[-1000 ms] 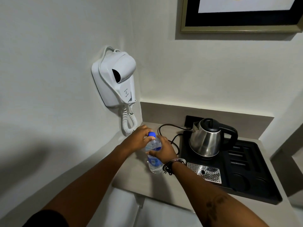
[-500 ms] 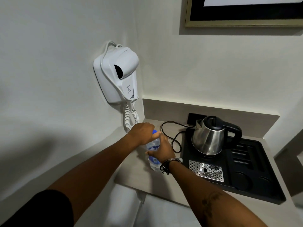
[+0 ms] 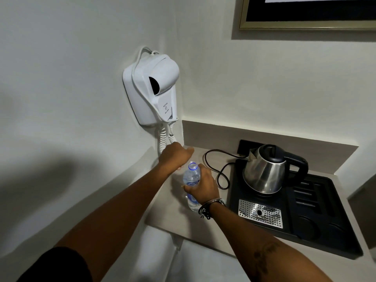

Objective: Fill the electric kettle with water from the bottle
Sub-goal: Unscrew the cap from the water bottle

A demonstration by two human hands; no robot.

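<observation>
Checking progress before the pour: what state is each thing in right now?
bottle: upright, cap off, neck open, held by the right hand.
left hand: closed into a fist beside the bottle's neck; contents hidden.
kettle: upright on its base, lid down.
kettle cord: looped on the counter.
hair dryer: docked in its wall mount.

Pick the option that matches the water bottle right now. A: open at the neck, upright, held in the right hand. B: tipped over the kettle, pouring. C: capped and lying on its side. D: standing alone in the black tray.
A: the bottle stands upright on the counter with a bare open neck, the right hand wrapped round it; the left hand is closed just beside it.
</observation>
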